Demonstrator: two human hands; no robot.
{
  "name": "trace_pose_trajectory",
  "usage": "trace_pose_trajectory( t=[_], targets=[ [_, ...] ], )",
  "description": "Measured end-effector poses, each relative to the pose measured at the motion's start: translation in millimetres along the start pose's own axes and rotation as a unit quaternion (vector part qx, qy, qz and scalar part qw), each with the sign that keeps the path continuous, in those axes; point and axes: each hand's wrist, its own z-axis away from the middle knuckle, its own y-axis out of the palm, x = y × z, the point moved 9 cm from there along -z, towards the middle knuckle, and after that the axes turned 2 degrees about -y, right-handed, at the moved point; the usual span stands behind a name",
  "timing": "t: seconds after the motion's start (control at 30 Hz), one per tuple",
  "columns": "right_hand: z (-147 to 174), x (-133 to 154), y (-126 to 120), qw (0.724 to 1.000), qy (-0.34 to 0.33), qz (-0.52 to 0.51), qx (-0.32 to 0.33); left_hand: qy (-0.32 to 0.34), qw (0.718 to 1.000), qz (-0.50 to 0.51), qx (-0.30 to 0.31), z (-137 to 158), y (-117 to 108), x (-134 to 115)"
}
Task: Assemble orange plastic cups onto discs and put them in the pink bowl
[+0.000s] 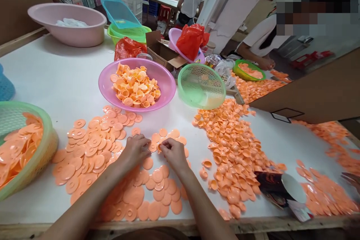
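My left hand [138,147] has its fingers curled, their tips at the edge of a small orange plastic saucer [153,147]; what lies inside the fingers is hidden. Close beside it, my right hand [173,151] pinches a small orange toy cup [159,148], mostly covered by the fingertips. Loose saucers [168,133] lie just beyond both hands. More orange discs [159,184] are spread beneath my forearms, and a larger heap of saucers [92,146] lies to the left. On the right is a long pile of orange cups [232,150].
A pink basin [165,97] of cups and saucers stands ahead, beside a green colander [202,102]. At left is a green basket [46,131] of discs. A dark packet [268,185] lies right. Another person's arm [255,54] reaches near a green basin [263,77].
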Motion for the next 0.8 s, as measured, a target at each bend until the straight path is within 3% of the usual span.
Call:
trace_pose_trajectory(
  t=[0.17,0.27,0.4,0.53,0.8],
  targets=[
    [-9,5,21,0.999,0.001,0.049,0.007,0.0,0.999,0.018,-0.031,8,-1,2],
    [-11,13,25,0.995,-0.014,0.095,0.02,-0.017,0.998,0.061,-0.019,5,-4,2],
    [-11,17,24,0.992,-0.029,0.117,0.025,-0.107,0.97,0.217,0.001,-3,-1,9],
    [-9,17,26,0.99,-0.039,0.129,0.031,-0.161,0.956,0.242,-0.034,-5,9,12],
    [1,18,32,0.994,-0.042,0.1,-0.015,-0.14,0.955,0.25,-0.077,7,18,16]
  ],
)
